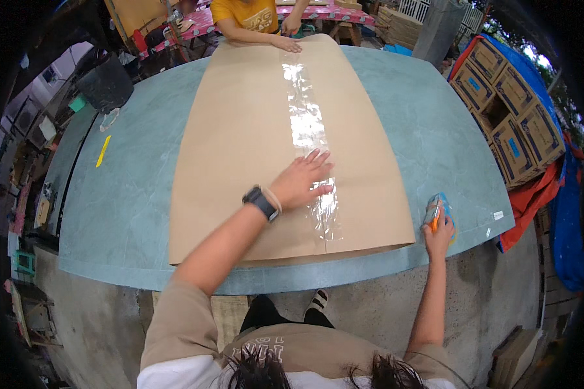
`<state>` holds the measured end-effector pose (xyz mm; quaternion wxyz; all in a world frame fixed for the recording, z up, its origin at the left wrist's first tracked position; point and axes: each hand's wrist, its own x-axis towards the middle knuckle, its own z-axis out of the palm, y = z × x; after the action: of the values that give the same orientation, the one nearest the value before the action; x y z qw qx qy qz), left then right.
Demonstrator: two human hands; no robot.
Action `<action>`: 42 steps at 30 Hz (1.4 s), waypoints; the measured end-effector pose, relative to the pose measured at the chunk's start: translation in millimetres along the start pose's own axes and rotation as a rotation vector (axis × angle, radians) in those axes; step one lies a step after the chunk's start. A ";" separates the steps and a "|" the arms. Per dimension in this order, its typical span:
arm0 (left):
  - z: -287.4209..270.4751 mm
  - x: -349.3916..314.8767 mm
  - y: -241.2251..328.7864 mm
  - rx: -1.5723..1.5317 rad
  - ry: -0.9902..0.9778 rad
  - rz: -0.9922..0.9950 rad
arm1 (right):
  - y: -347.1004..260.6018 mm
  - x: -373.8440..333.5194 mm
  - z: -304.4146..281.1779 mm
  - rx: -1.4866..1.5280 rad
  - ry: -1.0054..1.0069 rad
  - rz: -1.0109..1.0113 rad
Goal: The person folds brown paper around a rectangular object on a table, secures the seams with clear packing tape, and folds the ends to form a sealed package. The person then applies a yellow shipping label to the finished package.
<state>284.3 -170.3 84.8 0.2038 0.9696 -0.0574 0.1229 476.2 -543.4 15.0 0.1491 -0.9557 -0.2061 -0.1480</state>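
A large flat sheet of brown cardboard (240,142), seemingly a flattened box, lies lengthwise across the table. A shiny strip of clear packing tape (306,123) runs along its seam, from the far end almost to the near edge. My left hand (302,179) lies on the strip's nearer part, fingers spread, holding nothing. To the right of the cardboard, my right hand (439,235) is closed round a blue and orange tape dispenser (437,211) at the table's right side. At the far end, a co-worker's hand (285,44) rests on the cardboard.
The blue-green table (136,194) extends on both sides of the cardboard. A yellow strip (103,151) lies on its left part. Stacked cardboard boxes (499,97) under a blue tarp stand at the right. A dark bin (106,84) is at the far left; a person in yellow (253,16) stands opposite.
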 end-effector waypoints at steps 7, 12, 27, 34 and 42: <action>-18.1 103.5 -123.7 0.328 -0.181 -0.250 | -37.6 -101.6 -30.4 0.478 0.161 0.285; 2.4 115.5 -131.9 0.349 -0.051 -0.321 | 9.0 -84.0 -3.7 0.145 0.245 0.120; -39.0 -154.7 4.5 -0.294 0.428 -0.132 | -112.4 67.9 -73.8 1.268 0.034 0.046; -86.9 -330.2 -160.1 -0.271 1.121 -1.071 | -313.2 62.6 6.4 1.046 0.095 -0.331; -24.1 -377.9 -147.0 0.407 0.717 -1.285 | -439.3 215.7 120.4 1.190 0.274 -0.368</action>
<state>-61.1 -3.5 -48.8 0.0589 0.7318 0.6113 0.2955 498.2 -43.8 77.9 0.6518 -0.6307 -0.3928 -0.1521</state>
